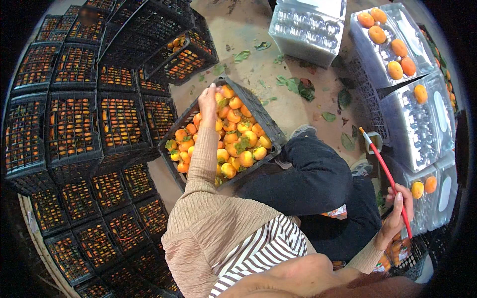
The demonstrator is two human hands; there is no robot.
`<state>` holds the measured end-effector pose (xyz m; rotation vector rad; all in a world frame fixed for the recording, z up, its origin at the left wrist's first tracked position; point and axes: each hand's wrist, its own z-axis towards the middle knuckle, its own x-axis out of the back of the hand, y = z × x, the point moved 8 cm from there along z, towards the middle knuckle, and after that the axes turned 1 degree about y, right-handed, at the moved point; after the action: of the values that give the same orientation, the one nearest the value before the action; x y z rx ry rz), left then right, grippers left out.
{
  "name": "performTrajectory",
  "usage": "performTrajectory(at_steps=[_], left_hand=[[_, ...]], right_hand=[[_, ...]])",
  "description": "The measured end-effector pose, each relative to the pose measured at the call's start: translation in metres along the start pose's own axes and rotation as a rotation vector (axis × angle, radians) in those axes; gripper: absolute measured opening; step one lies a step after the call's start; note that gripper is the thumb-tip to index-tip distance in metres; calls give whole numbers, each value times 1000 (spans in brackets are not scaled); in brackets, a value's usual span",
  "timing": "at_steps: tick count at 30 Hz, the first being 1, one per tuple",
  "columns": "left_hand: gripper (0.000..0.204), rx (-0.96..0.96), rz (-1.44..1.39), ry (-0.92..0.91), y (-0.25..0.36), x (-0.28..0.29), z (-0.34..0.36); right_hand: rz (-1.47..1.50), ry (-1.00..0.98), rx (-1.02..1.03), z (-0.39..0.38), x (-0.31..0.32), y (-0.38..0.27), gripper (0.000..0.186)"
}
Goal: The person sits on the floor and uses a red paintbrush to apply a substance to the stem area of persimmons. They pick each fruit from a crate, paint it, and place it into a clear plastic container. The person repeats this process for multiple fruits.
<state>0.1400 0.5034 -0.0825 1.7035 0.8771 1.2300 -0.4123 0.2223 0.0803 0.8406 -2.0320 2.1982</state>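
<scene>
My left hand (208,103) reaches over a black plastic crate (258,109) heaped with orange persimmons (233,131), some with green leafy caps. Its fingers are curled at the crate's far corner, against the rim and the fruit there; what they close on is hidden. At the right, my right hand (401,206) is closed round the red handle of a slim paintbrush (382,164). The brush slants up and away, its pale bristle tip over a small whitish cup (376,141). Close by the right hand, two persimmons (424,186) rest on clear plastic trays.
Stacked black crates (74,119) full of persimmons fill the left side. Clear moulded trays (422,119) line the right, some bearing persimmons, and another tray stack (305,35) stands at the far middle. Green leaves (298,87) litter the floor. My bent legs (298,174) sit between.
</scene>
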Motion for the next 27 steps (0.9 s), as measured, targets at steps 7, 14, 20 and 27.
performTrajectory(at_steps=[7, 14, 20, 27], left_hand=[[58, 108, 937, -298, -33, -30, -15], [54, 275, 424, -305, -59, -2, -12], [51, 466, -671, -653, -50, -29, -57], [62, 436, -1372, -1152, 73, -133, -116]], right_hand=[[-23, -4, 26, 5, -16, -12, 19], [-49, -51, 93, 6, -26, -24, 17], [-43, -60, 85, 4, -25, -24, 16], [-10, -78, 141, 3, -30, -38, 17]])
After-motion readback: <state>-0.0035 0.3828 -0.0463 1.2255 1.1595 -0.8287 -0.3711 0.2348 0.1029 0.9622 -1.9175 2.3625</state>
